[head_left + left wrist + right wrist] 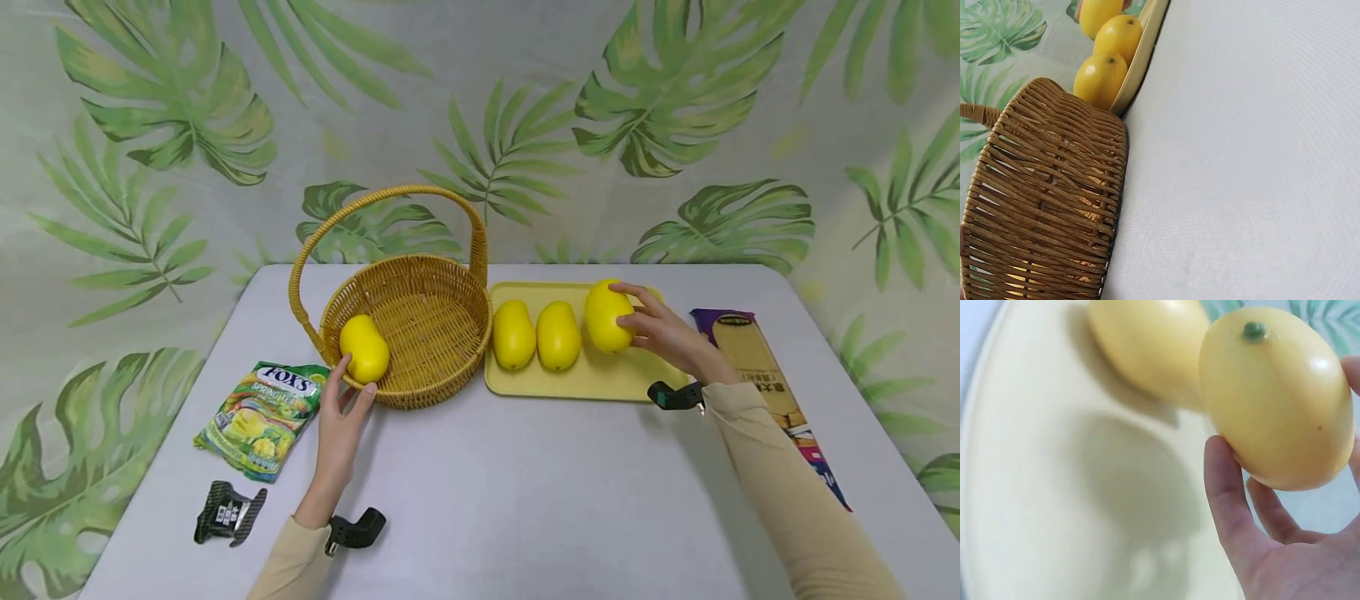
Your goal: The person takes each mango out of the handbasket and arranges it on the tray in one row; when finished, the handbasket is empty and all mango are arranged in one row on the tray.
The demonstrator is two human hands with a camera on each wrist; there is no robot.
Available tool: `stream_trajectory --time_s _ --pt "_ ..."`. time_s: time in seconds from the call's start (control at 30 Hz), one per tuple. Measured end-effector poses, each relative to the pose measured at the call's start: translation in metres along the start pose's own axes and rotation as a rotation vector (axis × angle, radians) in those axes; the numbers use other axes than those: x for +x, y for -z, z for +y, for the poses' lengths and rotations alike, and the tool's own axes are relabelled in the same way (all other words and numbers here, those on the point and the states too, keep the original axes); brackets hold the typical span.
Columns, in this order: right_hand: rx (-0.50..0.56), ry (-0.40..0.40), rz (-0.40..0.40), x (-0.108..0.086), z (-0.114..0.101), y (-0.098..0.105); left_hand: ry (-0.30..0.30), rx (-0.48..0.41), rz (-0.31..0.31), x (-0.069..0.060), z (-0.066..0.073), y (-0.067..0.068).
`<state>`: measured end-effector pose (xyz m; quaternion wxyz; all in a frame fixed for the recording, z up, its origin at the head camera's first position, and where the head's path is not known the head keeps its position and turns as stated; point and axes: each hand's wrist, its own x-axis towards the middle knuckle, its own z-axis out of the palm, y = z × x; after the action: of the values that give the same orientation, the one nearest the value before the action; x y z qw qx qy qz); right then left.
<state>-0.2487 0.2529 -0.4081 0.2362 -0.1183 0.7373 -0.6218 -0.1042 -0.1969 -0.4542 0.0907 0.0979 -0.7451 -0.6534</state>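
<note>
My right hand (660, 329) holds a yellow mango (606, 318) between thumb and fingers, above the right part of a pale yellow tray (525, 383). In the right wrist view the held mango (1279, 400) shows a green stem nub, and its shadow falls on the tray. Two more mangoes, one on the left (514, 335) and one beside it (558, 336), lie on the tray. At the near left rim of a woven basket (420, 333) is my left hand (345, 421), fingers spread by a mango (365, 348) inside. Its fingertips are mostly out of the left wrist view.
Left of the basket lies a green candy bag (262, 417), with a small black packet (228, 512) nearer the front. A long purple and tan packet (765, 392) lies right of the tray. The basket's tall handle (390, 193) arches above it. Leaf-print cloth hangs behind the white table (525, 483).
</note>
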Motion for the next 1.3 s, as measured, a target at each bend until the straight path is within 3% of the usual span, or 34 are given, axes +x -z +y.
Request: stream_trajectory --time_s 0.23,0.43,0.93,1.3 --pt "-0.010 -0.039 0.039 -0.003 0.022 0.000 -0.003 0.006 -0.002 -0.001 0.002 -0.001" --pt "-0.117 -0.043 0.053 -0.001 0.028 -0.009 -0.014 0.006 -0.010 -0.001 0.000 0.000" --pt "-0.192 -0.035 0.049 -0.009 0.024 -0.008 -0.032 0.014 -0.004 0.000 -0.002 0.000" --pt "-0.241 0.026 0.155 -0.016 0.011 -0.005 -0.037 0.014 -0.007 0.001 -0.003 0.000"
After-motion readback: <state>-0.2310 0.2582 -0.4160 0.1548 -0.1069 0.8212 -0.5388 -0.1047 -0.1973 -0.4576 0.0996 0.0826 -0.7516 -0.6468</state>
